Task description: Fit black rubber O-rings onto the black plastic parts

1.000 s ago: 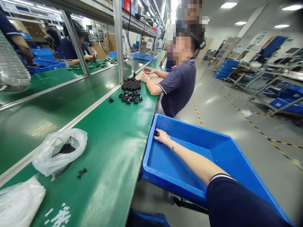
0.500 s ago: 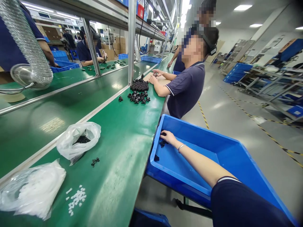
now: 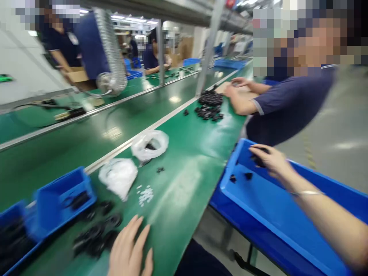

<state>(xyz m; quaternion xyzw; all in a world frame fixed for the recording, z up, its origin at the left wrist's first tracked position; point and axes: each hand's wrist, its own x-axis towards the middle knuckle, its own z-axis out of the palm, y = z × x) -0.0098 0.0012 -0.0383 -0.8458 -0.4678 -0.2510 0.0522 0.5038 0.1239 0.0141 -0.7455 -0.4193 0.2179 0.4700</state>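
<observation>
Its grip empty, the left hand point(image 3: 128, 251) is splayed beside loose black parts point(image 3: 94, 234) on the green worktop point(image 3: 184, 191); a stray sweep could scatter them, though blur hides any contact. The right hand point(image 3: 276, 161) grasps a blurred black cluster point(image 3: 259, 157) over the blue bin point(image 3: 287, 218); an uneven hold might let pieces drop. Beyond, a co-worker's forearm point(image 3: 243, 105) lies near a black pile point(image 3: 211, 98) that one nudge could topple.

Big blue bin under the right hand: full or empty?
Nearly empty as far as visible: the blue bin shows mostly bare floor, two black parts near its far end; the right forearm hides some.
</observation>
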